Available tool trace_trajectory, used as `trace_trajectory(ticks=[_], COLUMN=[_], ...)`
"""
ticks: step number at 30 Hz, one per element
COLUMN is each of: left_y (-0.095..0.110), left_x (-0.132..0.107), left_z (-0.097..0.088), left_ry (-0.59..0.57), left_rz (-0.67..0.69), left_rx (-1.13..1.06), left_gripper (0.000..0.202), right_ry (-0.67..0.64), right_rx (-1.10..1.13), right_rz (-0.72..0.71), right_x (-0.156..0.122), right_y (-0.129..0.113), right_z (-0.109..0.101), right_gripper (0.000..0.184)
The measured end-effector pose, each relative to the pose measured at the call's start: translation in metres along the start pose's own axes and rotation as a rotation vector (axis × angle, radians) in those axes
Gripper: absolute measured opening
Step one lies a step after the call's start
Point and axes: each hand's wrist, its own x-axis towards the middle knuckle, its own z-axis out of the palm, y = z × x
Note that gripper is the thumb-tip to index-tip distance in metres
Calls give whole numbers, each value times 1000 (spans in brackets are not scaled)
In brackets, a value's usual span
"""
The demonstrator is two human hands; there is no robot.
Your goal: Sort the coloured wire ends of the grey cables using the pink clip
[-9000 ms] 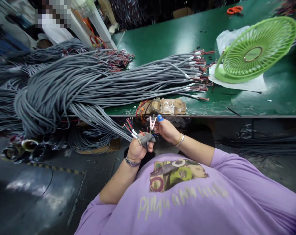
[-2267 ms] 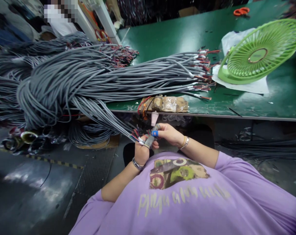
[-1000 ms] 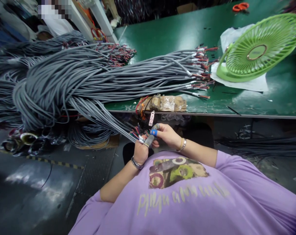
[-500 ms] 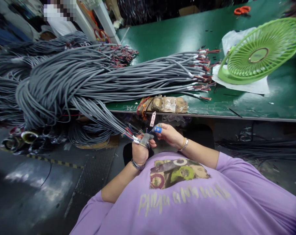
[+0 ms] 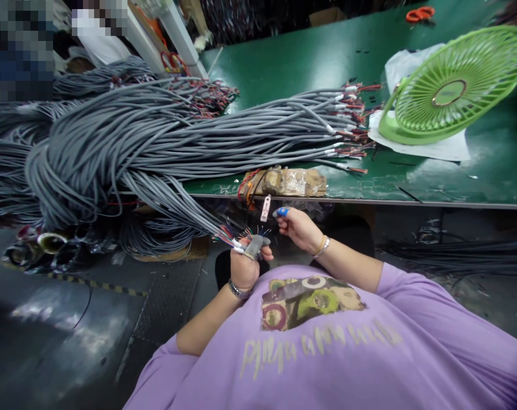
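My left hand (image 5: pixel 245 265) is closed around the ends of several grey cables (image 5: pixel 185 213) that hang down from a big pile on the green table (image 5: pixel 284 62). Coloured wire tips (image 5: pixel 252 232) fan out above its grey-taped thumb. My right hand (image 5: pixel 296 228), with a blue cot on the forefinger, is raised a little right of the tips, fingers pinched together near a small pink tag (image 5: pixel 266 207) that hangs from the table edge. What the pinch holds is too small to make out.
A green fan (image 5: pixel 450 85) lies on white plastic at the right of the table. A brown taped block (image 5: pixel 284 182) sits at the table's front edge. More grey cable coils (image 5: pixel 91 154) spill off the left. Orange scissors (image 5: pixel 414 14) lie far back. A person stands at the far left.
My right hand has lifted up and away from the wire tips toward the table edge. My left hand keeps its grip on the cable ends.
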Motion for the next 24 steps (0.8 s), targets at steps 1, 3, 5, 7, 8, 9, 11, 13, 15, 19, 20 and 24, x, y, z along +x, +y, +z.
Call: trace_trajectory(ticks=[1,3,5,7,8,9,11,13,15,19,20,24], left_y=[4,11,17,20,22,22,23,23,23,21,20,17], left_x=[0,1,5,9,12,14,18,20,22,22,22,22], left_z=[0,2,3,4,4,4,5,5,6,8,8,8], left_ry=[-17,-69,-117,-141,-145,-146,-150,-150,-145,-118,-114,-118], left_rz=[-6,-38,-74,-100,-109,-118,-138,-155,-176,-204,-205,-230], left_rx=[-20,-54,-82,-107,-118,-127,-138,-142,-133,-110,-111,-100], left_gripper=[36,36,34,32,31,30,29,29,31,33,34,35], right_ry=[-37,-151,-275,-351,-343,-304,-173,-90,-136,-262,-252,-183], right_rx=[30,41,3,-52,-85,-120,-184,-200,-142,67,105,184], right_rz=[51,152,188,133,70,-14,-196,-295,-239,-15,1,-3], right_x=[3,7,11,15,16,17,20,22,25,28,28,28], right_y=[-4,-12,-17,-17,-15,-13,-7,-2,1,-1,-2,-4], right_z=[-1,0,4,9,11,12,13,14,15,22,24,30], right_gripper=[29,35,40,44,46,47,50,54,58,60,58,50])
